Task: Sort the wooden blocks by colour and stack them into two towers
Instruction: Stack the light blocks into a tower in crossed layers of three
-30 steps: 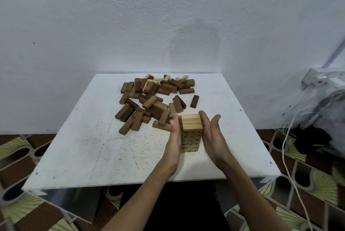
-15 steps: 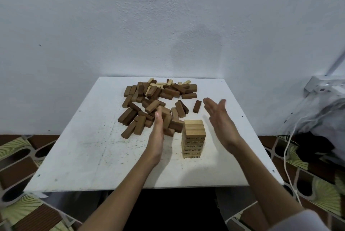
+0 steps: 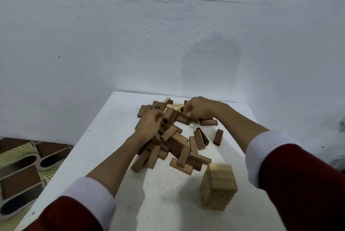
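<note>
Fingers: left hand (image 3: 149, 128) curls into the loose pile of brown and pale wooden blocks (image 3: 175, 137); right hand (image 3: 200, 108) pinches at its far edge; what either grips, cannot tell.
Tower: pale stacked wooden tower (image 3: 218, 186) stands near, unheld, on the white table (image 3: 104, 146).
Risk: right red sleeve (image 3: 291, 178) passes just beside it; a brush could topple it.
Change: half a second ago both hands hovered open beside the tower.

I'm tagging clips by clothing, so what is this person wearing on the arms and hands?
Both hands are bare: no gloves, rings or watch show on the left hand or the right hand. The forearms are bare too. Each arm wears a dark red sleeve ending in a broad white band, pushed up towards the elbow: left sleeve, right sleeve. No markings are visible.
</note>
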Available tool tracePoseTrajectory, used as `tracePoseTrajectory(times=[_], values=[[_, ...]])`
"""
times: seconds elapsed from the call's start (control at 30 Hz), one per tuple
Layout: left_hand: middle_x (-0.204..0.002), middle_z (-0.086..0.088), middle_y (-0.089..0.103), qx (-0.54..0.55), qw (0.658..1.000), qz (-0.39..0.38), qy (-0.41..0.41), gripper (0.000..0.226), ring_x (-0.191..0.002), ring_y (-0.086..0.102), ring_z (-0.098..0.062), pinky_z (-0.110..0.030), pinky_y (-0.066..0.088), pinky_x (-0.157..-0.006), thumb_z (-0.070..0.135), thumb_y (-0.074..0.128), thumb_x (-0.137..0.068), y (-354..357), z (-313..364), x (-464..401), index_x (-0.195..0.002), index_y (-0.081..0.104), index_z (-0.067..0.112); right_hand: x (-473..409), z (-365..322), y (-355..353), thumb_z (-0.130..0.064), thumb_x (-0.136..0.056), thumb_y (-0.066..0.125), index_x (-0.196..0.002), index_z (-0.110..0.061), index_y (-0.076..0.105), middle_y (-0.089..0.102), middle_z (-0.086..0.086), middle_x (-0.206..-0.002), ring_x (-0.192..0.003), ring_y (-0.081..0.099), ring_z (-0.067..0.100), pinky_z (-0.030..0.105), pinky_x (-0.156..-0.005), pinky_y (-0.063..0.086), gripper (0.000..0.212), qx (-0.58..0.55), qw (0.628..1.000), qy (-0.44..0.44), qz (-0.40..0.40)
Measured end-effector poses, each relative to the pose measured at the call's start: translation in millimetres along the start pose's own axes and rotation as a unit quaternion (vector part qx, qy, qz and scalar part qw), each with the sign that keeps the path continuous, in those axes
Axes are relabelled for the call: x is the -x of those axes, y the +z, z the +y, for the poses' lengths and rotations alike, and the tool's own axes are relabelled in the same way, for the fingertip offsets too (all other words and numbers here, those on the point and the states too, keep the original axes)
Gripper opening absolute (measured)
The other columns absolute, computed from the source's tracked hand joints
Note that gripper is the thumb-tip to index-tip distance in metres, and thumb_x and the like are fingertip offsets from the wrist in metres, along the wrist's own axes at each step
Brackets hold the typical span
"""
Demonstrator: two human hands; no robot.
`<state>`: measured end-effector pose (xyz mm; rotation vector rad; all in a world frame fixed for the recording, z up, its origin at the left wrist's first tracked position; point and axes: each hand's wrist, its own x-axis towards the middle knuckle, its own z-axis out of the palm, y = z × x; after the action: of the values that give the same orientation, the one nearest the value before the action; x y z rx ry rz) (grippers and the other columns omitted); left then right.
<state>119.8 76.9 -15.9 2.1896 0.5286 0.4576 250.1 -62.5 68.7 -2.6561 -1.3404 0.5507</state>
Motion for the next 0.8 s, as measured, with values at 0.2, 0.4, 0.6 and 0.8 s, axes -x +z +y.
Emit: tracePoseTrajectory(times=[0.2, 0.4, 0.6, 0.8], values=[[-0.121, -0.007, 0.058, -0.163, 0.982, -0.027, 0.094, 0.041, -0.111, 0.052, -0.026, -0.016, 0.021, -0.070, 0.001, 0.054, -0.085, 3, -13, -58, -0.124, 0.057, 0.013, -73, -11, 9, -0.002, -0.091, 0.046, -0.122, -0.010, 0.055, 0.049, 0.012, -0.130, -0.115, 0.050, 0.028, 0.033, -0.094, 0.041, 0.033, 0.018, 0.999, 0.025, 0.031], [-0.150, 0.001, 0.035, -0.248, 0.948, -0.153, 0.125, 0.057, -0.130, 0.033, -0.024, -0.025, 0.023, -0.098, 0.007, 0.056, -0.087, 5, -36, -82, -0.141, 0.041, 0.020, -117, -5, 29, -0.011, -0.093, 0.046, -0.127, -0.022, 0.054, 0.048, 0.007, -0.132, -0.118, 0.047, 0.028, 0.037, -0.096, 0.041, 0.037, 0.014, 1.000, -0.002, 0.016], [-0.130, -0.002, 0.048, -0.315, 0.929, -0.085, 0.178, 0.046, -0.114, 0.038, -0.019, -0.024, 0.014, -0.069, 0.033, 0.070, -0.080, 4, -42, -88, -0.117, 0.053, 0.012, -133, 16, 41, -0.014, -0.090, 0.052, -0.078, -0.017, 0.038, 0.053, 0.014, -0.115, -0.089, 0.044, 0.024, 0.033, -0.074, 0.036, 0.018, 0.079, 0.995, 0.041, 0.037], [-0.115, -0.007, 0.045, -0.226, 0.957, -0.054, 0.174, 0.052, -0.096, 0.032, -0.013, -0.021, 0.015, -0.069, 0.027, 0.075, -0.071, 9, -50, -84, -0.116, 0.054, 0.010, -141, 13, 40, -0.029, -0.095, 0.049, -0.105, -0.006, 0.058, 0.044, 0.011, -0.113, -0.099, 0.047, 0.026, 0.037, -0.078, 0.041, 0.027, 0.105, 0.991, 0.014, 0.082]])
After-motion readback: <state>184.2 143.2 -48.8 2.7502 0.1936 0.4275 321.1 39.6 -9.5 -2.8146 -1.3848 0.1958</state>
